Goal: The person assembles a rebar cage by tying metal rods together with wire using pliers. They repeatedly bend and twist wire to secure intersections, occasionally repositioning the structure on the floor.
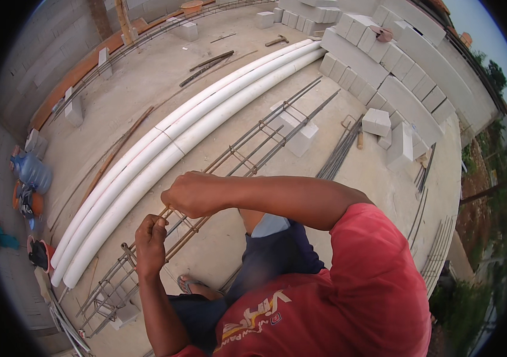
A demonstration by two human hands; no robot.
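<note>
A long cage of steel reinforcing bars (241,158) with square stirrups runs diagonally across in front of me. Its far part rests over a pale block (296,135), and its near part lies over another block (123,315). My right hand (189,194) is closed in a fist above the cage's middle, with the palm turned away. Just left of it and nearer, my left hand (150,239) is closed too, thumb pressed to the fingers, against the near side bar. Whatever the fingers of either hand grip is hidden or too small to make out.
White plastic pipes (173,138) lie alongside the cage on the left. Pale blocks (378,71) are stacked at the far right, near loose bars (341,149). A hammer (276,40) lies at the back. A blue water jug (33,172) stands far left.
</note>
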